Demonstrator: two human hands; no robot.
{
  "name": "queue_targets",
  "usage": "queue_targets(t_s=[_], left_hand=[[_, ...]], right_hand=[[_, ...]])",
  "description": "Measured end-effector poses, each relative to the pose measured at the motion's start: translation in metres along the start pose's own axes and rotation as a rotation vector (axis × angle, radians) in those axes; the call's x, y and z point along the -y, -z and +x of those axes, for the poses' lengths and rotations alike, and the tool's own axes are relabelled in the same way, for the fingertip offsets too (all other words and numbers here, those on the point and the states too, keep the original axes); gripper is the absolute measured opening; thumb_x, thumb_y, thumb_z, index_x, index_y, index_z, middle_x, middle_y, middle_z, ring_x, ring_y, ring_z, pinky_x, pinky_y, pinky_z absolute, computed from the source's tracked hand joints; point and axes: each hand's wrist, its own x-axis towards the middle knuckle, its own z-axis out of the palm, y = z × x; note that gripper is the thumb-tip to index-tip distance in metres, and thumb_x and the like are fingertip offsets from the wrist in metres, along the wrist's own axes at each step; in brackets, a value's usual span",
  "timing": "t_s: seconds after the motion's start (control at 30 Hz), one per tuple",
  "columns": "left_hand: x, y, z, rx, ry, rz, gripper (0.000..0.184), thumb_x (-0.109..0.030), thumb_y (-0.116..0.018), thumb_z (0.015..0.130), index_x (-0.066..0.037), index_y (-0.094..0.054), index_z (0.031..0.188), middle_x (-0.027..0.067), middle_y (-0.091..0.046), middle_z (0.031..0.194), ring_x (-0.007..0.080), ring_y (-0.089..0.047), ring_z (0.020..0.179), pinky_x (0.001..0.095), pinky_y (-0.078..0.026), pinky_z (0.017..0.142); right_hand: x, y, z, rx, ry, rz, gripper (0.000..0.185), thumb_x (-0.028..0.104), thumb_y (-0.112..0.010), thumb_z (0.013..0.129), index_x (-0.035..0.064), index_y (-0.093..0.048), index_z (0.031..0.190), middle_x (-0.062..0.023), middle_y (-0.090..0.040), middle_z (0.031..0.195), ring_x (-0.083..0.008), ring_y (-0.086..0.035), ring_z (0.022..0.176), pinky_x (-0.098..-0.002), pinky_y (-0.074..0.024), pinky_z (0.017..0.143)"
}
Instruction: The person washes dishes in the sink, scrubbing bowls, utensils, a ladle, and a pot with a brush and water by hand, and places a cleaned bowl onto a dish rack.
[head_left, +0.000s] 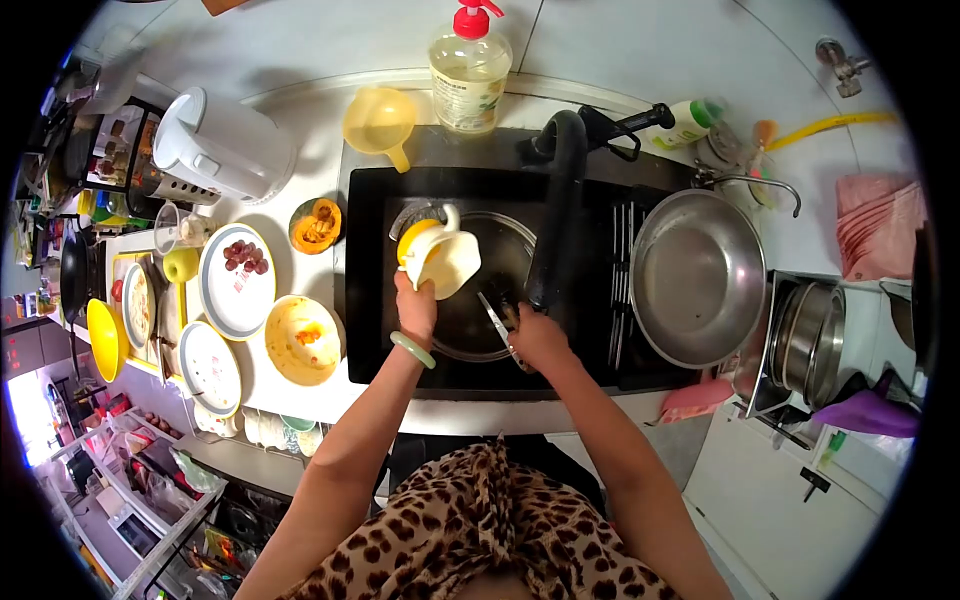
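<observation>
Over the sink (372,255), a cream item (450,264) is clasped by the left hand (416,308), a bladed tool (494,317) by the right hand (540,341).

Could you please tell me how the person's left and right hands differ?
The left hand holds a bulky, pale yellow item; the right hand holds a narrow metal tool. The left hand has a pale green bangle at the wrist; the right hand has none. Both hands are over the black sink.
</observation>
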Motion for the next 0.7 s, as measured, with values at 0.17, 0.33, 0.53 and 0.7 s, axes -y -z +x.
queue_targets(t_s=[0.17,0.33,0.53,0.7], left_hand=[[-0.023,-0.022,-0.017,0.037,-0.219,0.400,0.064,-0.006,-0.055,0.082,-0.007,-0.027,0.140,0.0272,-0.060,0.100,0.0420,-0.057,0.093,0.0456,-0.047,0.080],[-0.019,-0.056,-0.006,0.074,-0.500,0.621,0.074,0.005,-0.054,0.077,-0.009,-0.024,0.142,0.0206,-0.058,0.115,0.0374,-0.050,0.106,0.0391,-0.042,0.092],[0.015,-0.069,0.018,0.263,-0.342,0.601,0.047,-0.016,-0.034,0.096,-0.008,-0.027,0.142,0.0189,-0.059,0.113,0.0361,-0.052,0.107,0.0399,-0.044,0.091],[0.012,-0.054,0.015,0.337,-0.446,0.852,0.056,-0.011,-0.044,0.089,-0.004,-0.024,0.141,0.0203,-0.060,0.114,0.0369,-0.053,0.110,0.0439,-0.044,0.092]], right_hand=[[-0.019,0.037,-0.027,0.118,0.075,0.062,0.036,0.022,-0.053,0.083,0.0050,-0.054,0.115,-0.0191,-0.064,0.097,-0.0376,-0.061,0.092,-0.0471,-0.0480,0.080],[-0.041,0.044,-0.085,0.057,0.093,0.174,0.045,0.020,-0.051,0.084,0.0083,-0.050,0.127,-0.0197,-0.063,0.105,-0.0375,-0.060,0.096,-0.0455,-0.0478,0.082],[-0.052,0.038,-0.126,-0.030,0.044,0.351,0.046,0.019,-0.054,0.085,0.0068,-0.049,0.129,-0.0201,-0.063,0.100,-0.0353,-0.062,0.086,-0.0400,-0.0474,0.075],[-0.064,0.036,-0.136,-0.047,0.057,0.516,0.047,0.018,-0.056,0.085,0.0054,-0.048,0.130,-0.0185,-0.063,0.098,-0.0290,-0.061,0.080,-0.0360,-0.0473,0.073]])
